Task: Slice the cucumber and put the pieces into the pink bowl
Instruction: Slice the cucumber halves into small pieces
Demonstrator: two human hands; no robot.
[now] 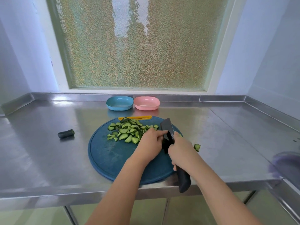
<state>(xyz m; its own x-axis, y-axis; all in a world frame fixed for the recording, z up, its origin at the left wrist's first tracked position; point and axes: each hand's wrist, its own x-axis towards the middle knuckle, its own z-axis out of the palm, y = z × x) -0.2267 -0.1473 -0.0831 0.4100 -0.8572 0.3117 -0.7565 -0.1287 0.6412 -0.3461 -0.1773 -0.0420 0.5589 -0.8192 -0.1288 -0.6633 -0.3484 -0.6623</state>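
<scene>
Biggest worry here is fingers. Going left to right: a dark cucumber end point(66, 133) lies alone on the worktop point(40, 151), well left of the round blue cutting board point(103, 159), so it's out of the way. The pile of cucumber pieces point(128, 131) sits on the far half of the board, nothing in a bowl yet as far as I can see. The left hand point(150, 143) is curled at the right edge of the pile with its fingertips right against the black blade of the knife point(168, 129); I can't tell if it's pinching a piece or just bracing. The right hand point(181, 150) is wrapped tight around the knife, choked up near the blade, and the handle sticks out past the near edge of the worktop. If the blade comes down or slides with those left fingertips touching it, that's a nick. One stray slice point(197, 147) is already off the board on the right, so more could scatter when scooping.

The blue bowl point(119, 103) and pink bowl point(146, 103) sit side by side at the far edge, just beyond the board, both looking empty. Easy to dump into the wrong one.

Surface is shiny stainless steel with a raised lip, probably slippery under the board. Frosted window behind, pale walls either side.
</scene>
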